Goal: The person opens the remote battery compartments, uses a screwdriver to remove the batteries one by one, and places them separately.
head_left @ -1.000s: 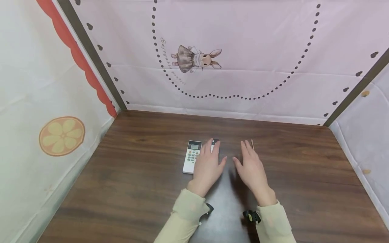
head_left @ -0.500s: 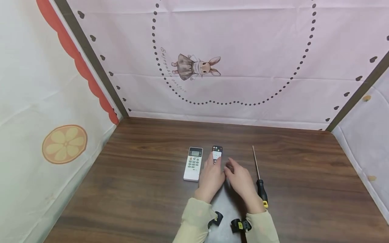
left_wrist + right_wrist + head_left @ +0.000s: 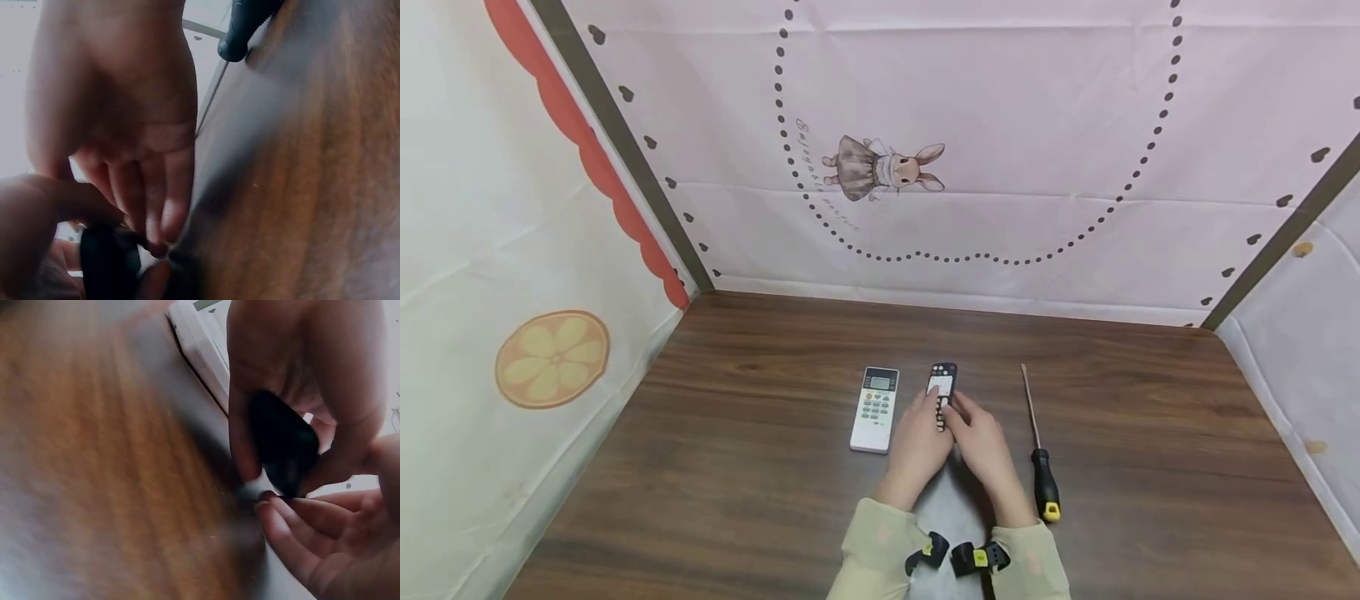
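In the head view, a slim black remote control (image 3: 943, 377) with a pale upper panel is held up between both hands. My left hand (image 3: 917, 443) grips it along its left side, the thumb lying over its face. Close on the other side, my right hand (image 3: 987, 446) pinches its right edge, with the thumb on the buttons. The right wrist view shows the dark end of the remote control (image 3: 284, 444) inside the left hand, the right fingertips touching below it. In the left wrist view the remote control (image 3: 109, 262) is dark and partly hidden by fingers.
A white air-conditioner remote (image 3: 874, 410) lies flat just left of my left hand. To the right lies a screwdriver (image 3: 1044, 482) with a black and yellow handle, its shaft pointing away. Printed cloth walls (image 3: 1037, 150) enclose the brown wooden table (image 3: 760, 483).
My right hand has come leftward from near the screwdriver to the black remote control. The left hand has taken hold of that remote control and lifted it slightly. The view has tilted up.
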The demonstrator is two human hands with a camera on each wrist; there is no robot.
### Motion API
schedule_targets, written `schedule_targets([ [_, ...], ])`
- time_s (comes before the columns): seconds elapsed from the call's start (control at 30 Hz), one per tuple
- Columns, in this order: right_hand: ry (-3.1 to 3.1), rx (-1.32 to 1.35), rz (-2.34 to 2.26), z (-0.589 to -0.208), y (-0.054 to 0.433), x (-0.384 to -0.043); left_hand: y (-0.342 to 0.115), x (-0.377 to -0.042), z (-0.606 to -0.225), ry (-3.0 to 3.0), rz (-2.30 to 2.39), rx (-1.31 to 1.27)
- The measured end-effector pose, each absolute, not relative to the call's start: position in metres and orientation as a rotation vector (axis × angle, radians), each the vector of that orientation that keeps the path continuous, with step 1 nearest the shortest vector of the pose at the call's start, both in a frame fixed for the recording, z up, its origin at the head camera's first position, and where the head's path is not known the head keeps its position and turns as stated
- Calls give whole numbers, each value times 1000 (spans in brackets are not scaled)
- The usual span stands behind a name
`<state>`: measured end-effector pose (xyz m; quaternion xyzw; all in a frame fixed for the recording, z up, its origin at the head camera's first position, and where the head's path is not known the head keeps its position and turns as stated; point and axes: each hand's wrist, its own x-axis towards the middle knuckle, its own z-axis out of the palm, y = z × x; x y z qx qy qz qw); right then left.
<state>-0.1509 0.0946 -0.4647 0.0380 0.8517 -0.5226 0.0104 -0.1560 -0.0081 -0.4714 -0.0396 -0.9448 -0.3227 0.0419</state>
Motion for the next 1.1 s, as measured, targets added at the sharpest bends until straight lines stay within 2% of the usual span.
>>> schedule_targets([
  [0.23,2553,194,-1895,-466,97,-149,-5,-157,-474,-2825,-1385,-86],
  [0.53,2771,-12,-1671,-465,106,-147,-10,-158,-474,-2661,-1925,-30],
  [0.77,2866,-56,-1579,-456,108,-146,-18,-162,-470,-2382,-2411,4],
  [1.1,2808,81,-1625,-454,115,-145,-23,-161,-469,-2424,-2413,-78],
])
